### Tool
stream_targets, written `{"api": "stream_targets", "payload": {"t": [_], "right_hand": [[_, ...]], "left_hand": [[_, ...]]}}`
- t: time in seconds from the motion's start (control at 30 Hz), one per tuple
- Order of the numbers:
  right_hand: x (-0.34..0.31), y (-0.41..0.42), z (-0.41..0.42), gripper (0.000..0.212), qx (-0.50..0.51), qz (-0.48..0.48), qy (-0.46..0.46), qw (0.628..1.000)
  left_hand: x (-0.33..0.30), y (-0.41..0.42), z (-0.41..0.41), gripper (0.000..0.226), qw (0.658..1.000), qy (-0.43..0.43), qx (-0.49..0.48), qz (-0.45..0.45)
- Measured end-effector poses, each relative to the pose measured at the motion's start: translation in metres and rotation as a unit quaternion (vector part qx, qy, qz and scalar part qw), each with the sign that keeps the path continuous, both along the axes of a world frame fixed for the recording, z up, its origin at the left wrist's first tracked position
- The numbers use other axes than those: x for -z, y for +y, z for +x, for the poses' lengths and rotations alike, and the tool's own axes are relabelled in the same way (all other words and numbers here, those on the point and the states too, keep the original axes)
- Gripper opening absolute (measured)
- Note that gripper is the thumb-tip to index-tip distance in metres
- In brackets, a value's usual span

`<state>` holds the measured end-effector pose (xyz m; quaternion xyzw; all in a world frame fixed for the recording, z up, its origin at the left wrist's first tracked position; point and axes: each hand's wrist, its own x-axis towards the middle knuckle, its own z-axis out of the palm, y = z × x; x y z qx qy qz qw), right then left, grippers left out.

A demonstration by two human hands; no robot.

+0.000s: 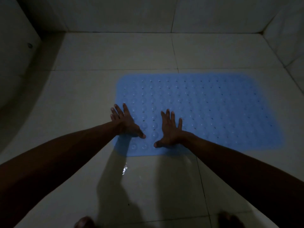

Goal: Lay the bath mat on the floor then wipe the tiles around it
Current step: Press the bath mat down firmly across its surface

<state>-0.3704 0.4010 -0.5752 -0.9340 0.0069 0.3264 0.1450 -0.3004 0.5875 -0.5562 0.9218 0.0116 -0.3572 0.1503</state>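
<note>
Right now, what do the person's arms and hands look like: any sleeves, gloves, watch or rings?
Both forearms are bare for as far as the frame shows: no sleeve reaches into view. The left hand and the right hand wear no gloves. No watch, band or ring shows on either wrist or finger, though the dim light could hide something small.

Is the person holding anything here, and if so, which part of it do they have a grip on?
Nothing is held. The left hand and right hand lie flat with fingers spread, pressing on the near left end of the blue bath mat.
</note>
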Motion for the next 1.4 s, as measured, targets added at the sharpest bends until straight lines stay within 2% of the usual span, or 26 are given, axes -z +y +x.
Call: {"api": "stream_targets", "payload": {"t": [0.13, 0.23, 0.4, 0.47, 0.67, 0.73, 0.9, 1.0, 1.1, 1.17, 1.3, 1.4], "right_hand": [[0.000, -0.006, 0.001, 0.160, -0.008, -0.027, -0.045, 0.999], [0.003, -0.017, 0.000, 0.160, 0.000, -0.010, -0.030, 0.999], [0.011, -0.025, 0.006, 0.134, 0.022, 0.025, -0.020, 0.999], [0.014, -0.022, 0.007, 0.132, 0.030, 0.019, -0.021, 0.999], [0.000, -0.007, 0.026, 0.153, 0.124, -0.011, 0.005, 0.992], [-0.003, -0.012, 0.030, 0.160, 0.122, -0.019, 0.018, 0.992], [0.002, -0.021, 0.029, 0.159, 0.094, 0.007, 0.040, 0.995], [0.002, -0.023, 0.029, 0.151, 0.092, 0.017, 0.038, 0.995], [0.005, -0.023, 0.031, 0.130, 0.128, 0.037, 0.027, 0.991], [0.008, -0.019, 0.030, 0.126, 0.134, 0.017, 0.012, 0.991], [0.005, -0.012, 0.032, 0.130, 0.159, -0.003, 0.000, 0.987], [-0.004, -0.014, 0.040, 0.146, 0.180, -0.023, -0.001, 0.983]], "left_hand": [[0.000, 0.004, -0.002, 0.165, 1.000, 0.007, 0.009, -0.016], [0.003, 0.007, -0.001, 0.165, 1.000, -0.002, 0.022, -0.022], [0.008, 0.010, -0.002, 0.157, 0.998, -0.034, 0.030, -0.036], [0.009, 0.008, -0.004, 0.158, 0.999, -0.038, 0.027, -0.025], [0.011, 0.005, -0.002, 0.157, 0.999, -0.032, 0.021, -0.022], [0.013, 0.006, -0.004, 0.151, 0.998, -0.044, -0.001, -0.040], [0.024, 0.002, -0.006, 0.136, 0.992, -0.101, -0.058, -0.057], [0.024, -0.008, -0.001, 0.136, 0.988, -0.100, -0.111, -0.036], [0.010, -0.016, 0.006, 0.137, 0.992, -0.057, -0.115, -0.007], [0.002, -0.019, 0.011, 0.139, 0.993, -0.035, -0.112, 0.010], [0.004, -0.017, 0.021, 0.151, 0.996, -0.044, -0.074, 0.025], [0.010, -0.008, 0.027, 0.158, 0.998, -0.051, -0.036, -0.006]]}}
